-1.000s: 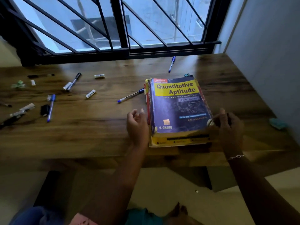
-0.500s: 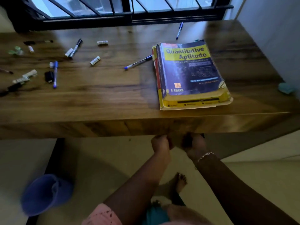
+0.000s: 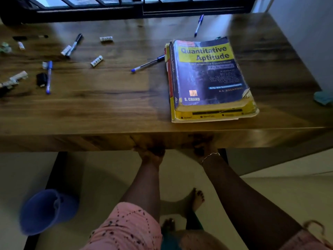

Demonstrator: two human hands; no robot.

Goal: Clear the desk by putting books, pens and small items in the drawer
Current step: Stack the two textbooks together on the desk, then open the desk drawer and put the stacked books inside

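Left hand [image 3: 151, 156] and right hand [image 3: 202, 150] reach under the bench [image 3: 108, 109] front, and I cannot tell either grip. A jerked drawer could slide the books [image 3: 207, 78] off the near edge.

Down in the lower left, a round blue plastic bucket [image 3: 46, 212] sits on the pale cream floor [image 3: 108, 177], a little blurred. Along the top edge runs a black metal window grille [image 3: 90, 13], with daylight showing behind it. Upper right, a plain grey wall [image 3: 306, 33] fills the corner.
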